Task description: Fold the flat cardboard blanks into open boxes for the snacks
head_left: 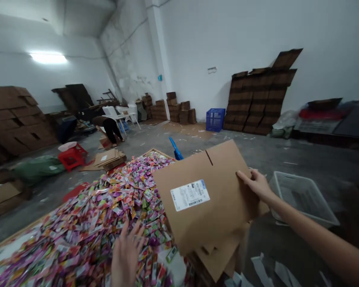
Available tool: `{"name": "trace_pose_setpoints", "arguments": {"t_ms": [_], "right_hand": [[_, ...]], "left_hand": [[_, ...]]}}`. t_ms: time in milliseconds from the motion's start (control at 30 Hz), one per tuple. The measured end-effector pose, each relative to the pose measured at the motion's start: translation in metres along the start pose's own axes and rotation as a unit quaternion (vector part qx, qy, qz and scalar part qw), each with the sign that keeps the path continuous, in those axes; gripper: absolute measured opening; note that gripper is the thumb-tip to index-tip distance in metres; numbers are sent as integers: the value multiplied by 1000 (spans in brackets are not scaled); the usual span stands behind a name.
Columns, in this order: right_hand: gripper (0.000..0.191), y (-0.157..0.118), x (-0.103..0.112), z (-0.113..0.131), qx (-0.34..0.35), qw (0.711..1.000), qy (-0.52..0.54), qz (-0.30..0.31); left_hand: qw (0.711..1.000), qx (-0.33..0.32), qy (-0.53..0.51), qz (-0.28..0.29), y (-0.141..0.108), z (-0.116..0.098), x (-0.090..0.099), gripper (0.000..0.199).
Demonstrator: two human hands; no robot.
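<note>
A flattened cardboard box (218, 199) with a white printed label (190, 195) is tilted up in front of me. My right hand (255, 185) grips its right edge, thumb on the near face; the other fingers are partly hidden behind. Below it lie more flat cardboard pieces (217, 259). My left hand (127, 251), slightly blurred, hovers with fingers spread over a large heap of small colourful wrapped packets (107, 215); it holds nothing. The heap spreads across a wood-edged table, left of the cardboard.
A white plastic crate (305, 199) stands right, near paper scraps (261, 269). Behind the heap are a blue handle-like object (175, 148), stacked cardboard (107, 157) and a red stool (73, 156). A person (109, 128) bends down farther back. Box stacks (257, 101) and a blue crate (215, 119) line the wall.
</note>
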State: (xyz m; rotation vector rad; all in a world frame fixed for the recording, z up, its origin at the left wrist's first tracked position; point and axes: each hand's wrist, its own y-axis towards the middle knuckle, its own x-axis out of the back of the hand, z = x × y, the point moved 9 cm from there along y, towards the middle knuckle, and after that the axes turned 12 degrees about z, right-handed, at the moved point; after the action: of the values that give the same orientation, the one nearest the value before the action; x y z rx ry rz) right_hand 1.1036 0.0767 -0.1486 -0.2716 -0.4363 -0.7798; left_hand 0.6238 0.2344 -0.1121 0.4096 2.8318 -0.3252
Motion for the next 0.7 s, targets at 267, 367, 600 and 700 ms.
{"name": "trace_pose_setpoints", "arguments": {"t_ms": [267, 367, 600, 700], "right_hand": [[56, -9, 20, 58, 142, 978, 149, -41], [64, -4, 25, 51, 64, 964, 243, -86], [95, -19, 35, 106, 115, 977, 174, -35], [86, -27, -1, 140, 191, 922, 268, 204]], "left_hand": [[986, -94, 107, 85, 57, -86, -168, 53], [978, -67, 152, 123, 57, -64, -183, 44], [988, -10, 122, 96, 83, -48, -175, 54], [974, -54, 176, 133, 91, -57, -185, 55]]}}
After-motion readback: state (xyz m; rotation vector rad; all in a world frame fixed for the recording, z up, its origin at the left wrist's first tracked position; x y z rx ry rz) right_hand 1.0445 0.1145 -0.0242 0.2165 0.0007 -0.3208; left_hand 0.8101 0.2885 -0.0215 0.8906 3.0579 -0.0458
